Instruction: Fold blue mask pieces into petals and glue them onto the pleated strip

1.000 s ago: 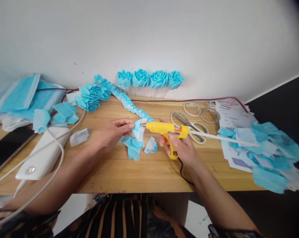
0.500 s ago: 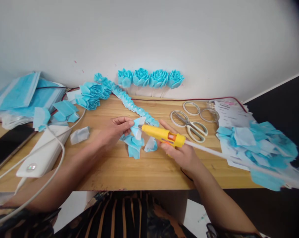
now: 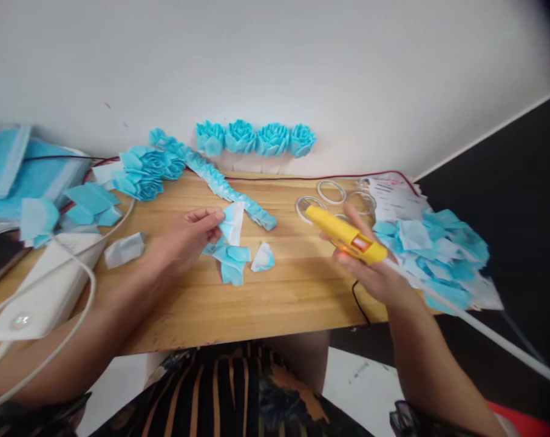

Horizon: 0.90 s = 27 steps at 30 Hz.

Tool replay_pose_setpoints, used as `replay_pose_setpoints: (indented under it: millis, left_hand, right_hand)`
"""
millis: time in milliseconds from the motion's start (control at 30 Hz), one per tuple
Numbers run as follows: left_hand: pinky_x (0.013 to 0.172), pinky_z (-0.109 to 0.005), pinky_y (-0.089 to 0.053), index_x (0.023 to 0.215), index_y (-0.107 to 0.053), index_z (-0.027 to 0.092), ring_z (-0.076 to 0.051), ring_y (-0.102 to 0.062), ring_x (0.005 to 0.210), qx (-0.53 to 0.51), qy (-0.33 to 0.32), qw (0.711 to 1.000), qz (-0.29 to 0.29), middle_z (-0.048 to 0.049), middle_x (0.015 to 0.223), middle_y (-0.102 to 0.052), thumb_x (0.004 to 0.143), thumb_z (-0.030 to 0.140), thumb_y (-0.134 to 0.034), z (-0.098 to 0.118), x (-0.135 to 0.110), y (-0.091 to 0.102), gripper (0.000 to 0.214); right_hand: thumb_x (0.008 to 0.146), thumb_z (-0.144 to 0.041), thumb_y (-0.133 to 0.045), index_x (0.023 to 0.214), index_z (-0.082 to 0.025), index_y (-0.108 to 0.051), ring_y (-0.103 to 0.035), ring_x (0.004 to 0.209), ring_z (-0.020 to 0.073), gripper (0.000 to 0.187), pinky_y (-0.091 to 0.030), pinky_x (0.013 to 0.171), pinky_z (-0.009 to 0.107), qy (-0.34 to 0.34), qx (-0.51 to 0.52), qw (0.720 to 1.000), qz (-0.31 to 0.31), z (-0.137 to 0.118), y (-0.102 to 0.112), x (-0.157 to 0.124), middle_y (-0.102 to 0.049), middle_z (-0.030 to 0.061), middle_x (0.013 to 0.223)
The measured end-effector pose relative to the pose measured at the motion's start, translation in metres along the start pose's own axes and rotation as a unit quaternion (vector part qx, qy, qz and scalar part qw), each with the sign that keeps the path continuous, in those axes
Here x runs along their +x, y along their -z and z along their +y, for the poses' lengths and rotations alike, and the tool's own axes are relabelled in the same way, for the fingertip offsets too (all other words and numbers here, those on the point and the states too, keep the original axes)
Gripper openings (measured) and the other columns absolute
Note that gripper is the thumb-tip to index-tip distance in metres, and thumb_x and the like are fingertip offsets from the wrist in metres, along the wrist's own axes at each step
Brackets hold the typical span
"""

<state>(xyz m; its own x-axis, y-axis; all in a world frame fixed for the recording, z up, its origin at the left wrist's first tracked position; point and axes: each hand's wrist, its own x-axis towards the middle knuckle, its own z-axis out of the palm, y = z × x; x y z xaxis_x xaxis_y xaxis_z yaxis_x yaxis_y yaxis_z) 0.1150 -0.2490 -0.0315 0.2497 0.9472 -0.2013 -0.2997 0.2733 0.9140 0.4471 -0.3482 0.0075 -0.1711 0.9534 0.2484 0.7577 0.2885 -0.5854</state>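
Pinched in my left hand [image 3: 195, 230] is a small blue-and-white fabric petal [image 3: 232, 223], held above the table. My right hand [image 3: 370, 267] grips a yellow hot glue gun [image 3: 343, 233], its nozzle pointing left and apart from the petal. A long white glue stick [image 3: 484, 337] trails out of the gun's back end. Loose blue fabric pieces [image 3: 232, 264] lie just below my left hand, and a single folded piece [image 3: 263, 258] rests to their right. Behind them a strip of folded blue petals [image 3: 220, 185] runs diagonally across the table.
Several blue fabric roses [image 3: 241, 136] stand along the wall, with more roses [image 3: 142, 173] at the left. A white power bank [image 3: 47, 285] with a cable and blue face masks [image 3: 42, 176] lie left. Tape rings [image 3: 331, 192] and a pile of blue pieces [image 3: 439, 249] are at right.
The glue gun in my right hand has moved right, away from the petal. My left hand still holds the petal. The view has shifted right, and the gun now covers the scissors.
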Motion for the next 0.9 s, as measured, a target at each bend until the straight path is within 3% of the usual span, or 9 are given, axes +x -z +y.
replay_pose_setpoints:
  millis: [67, 167, 300, 400, 467, 733, 900]
  left_hand:
    - [0.049, -0.019, -0.040, 0.069, -0.072, 0.016, -0.008, -0.050, 0.053, -0.008, -0.007, 1.000, -0.001, 0.0006, 0.060, -0.059, 0.066, 0.035, -0.092, -0.001, 0.000, 0.001, 0.027]
    - [0.048, -0.018, -0.040, 0.070, -0.074, 0.015, -0.009, -0.050, 0.052, -0.006, -0.007, 1.000, -0.008, 0.0001, 0.058, -0.059, 0.068, 0.033, -0.090, -0.003, 0.000, 0.003, 0.024]
    - [0.048, -0.018, -0.041, 0.072, -0.075, 0.017, -0.009, -0.050, 0.052, 0.005, -0.006, 1.000, -0.010, 0.0002, 0.058, -0.059, 0.070, 0.034, -0.090, -0.005, 0.001, 0.004, 0.023]
    - [0.047, -0.018, -0.042, 0.070, -0.075, 0.018, -0.009, -0.050, 0.053, 0.012, -0.005, 1.000, -0.001, 0.0000, 0.059, -0.059, 0.068, 0.034, -0.092, -0.005, 0.001, 0.003, 0.023]
    - [0.046, -0.019, -0.042, 0.069, -0.075, 0.018, -0.010, -0.050, 0.053, 0.014, -0.003, 1.000, 0.004, 0.0000, 0.059, -0.058, 0.066, 0.034, -0.093, -0.004, 0.001, 0.002, 0.025]
    - [0.047, -0.021, -0.042, 0.068, -0.075, 0.019, -0.011, -0.049, 0.054, 0.022, -0.005, 1.000, -0.003, -0.0003, 0.058, -0.057, 0.062, 0.040, -0.095, 0.000, -0.002, 0.000, 0.030]
    - [0.049, -0.022, -0.041, 0.067, -0.075, 0.019, -0.011, -0.049, 0.055, 0.032, -0.005, 0.999, -0.009, -0.0005, 0.058, -0.057, 0.062, 0.042, -0.095, 0.001, -0.003, 0.000, 0.031]
  right_hand:
    - [0.099, -0.048, -0.053, 0.164, -0.032, -0.024, -0.070, 0.119, 0.0326, 0.073, -0.059, 0.098, 0.051, -0.040, -0.031, 0.999, 0.019, 0.015, 0.020, -0.001, -0.073, 0.0087, 0.129]
    - [0.097, -0.043, -0.054, 0.165, -0.023, -0.021, -0.068, 0.120, 0.0375, 0.078, -0.058, 0.098, 0.054, -0.071, -0.156, 0.985, 0.029, 0.038, 0.038, -0.002, -0.069, 0.0164, 0.133]
    - [0.096, -0.031, -0.050, 0.165, -0.016, -0.013, -0.065, 0.122, 0.0412, 0.079, -0.057, 0.095, 0.059, -0.028, -0.277, 0.960, -0.040, 0.058, 0.025, -0.005, -0.066, 0.0220, 0.136]
    - [0.094, -0.023, -0.050, 0.165, -0.018, -0.008, -0.061, 0.129, 0.0385, 0.082, -0.055, 0.101, 0.056, 0.015, -0.280, 0.956, -0.091, 0.064, 0.007, -0.006, -0.063, 0.0204, 0.141]
    - [0.094, -0.020, -0.050, 0.165, -0.018, -0.005, -0.061, 0.129, 0.0381, 0.085, -0.054, 0.103, 0.056, 0.020, -0.284, 0.955, -0.087, 0.069, 0.001, -0.007, -0.062, 0.0201, 0.141]
    - [0.092, -0.028, -0.061, 0.166, -0.016, -0.008, -0.062, 0.125, 0.0412, 0.092, -0.051, 0.103, 0.060, -0.046, -0.268, 0.960, -0.060, 0.102, 0.002, -0.002, -0.066, 0.0224, 0.133]
    - [0.092, -0.031, -0.061, 0.166, -0.020, -0.011, -0.061, 0.127, 0.0399, 0.089, -0.049, 0.105, 0.060, -0.056, -0.225, 0.970, -0.069, 0.104, -0.001, 0.004, -0.066, 0.0197, 0.135]
